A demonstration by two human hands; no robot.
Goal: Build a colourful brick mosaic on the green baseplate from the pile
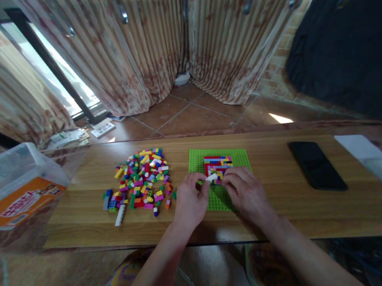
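Note:
A green baseplate (240, 155) lies on the wooden table, with a build of coloured bricks (217, 159) on its middle. My left hand (190, 199) is over the plate's left side, thumb and forefinger closed on a white brick (212, 177) that is tilted above the front of the build. At the build's right front corner is my right hand (246, 190). Its fingers are bent and pressed together, and whatever they may hold is hidden.
Loose coloured bricks (145, 177) are heaped left of the plate, with a long white brick (120, 215) at the front. A clear plastic box (8, 168) with an orange label stands far left. To the right lie a black phone (316, 166) and white paper (381, 165).

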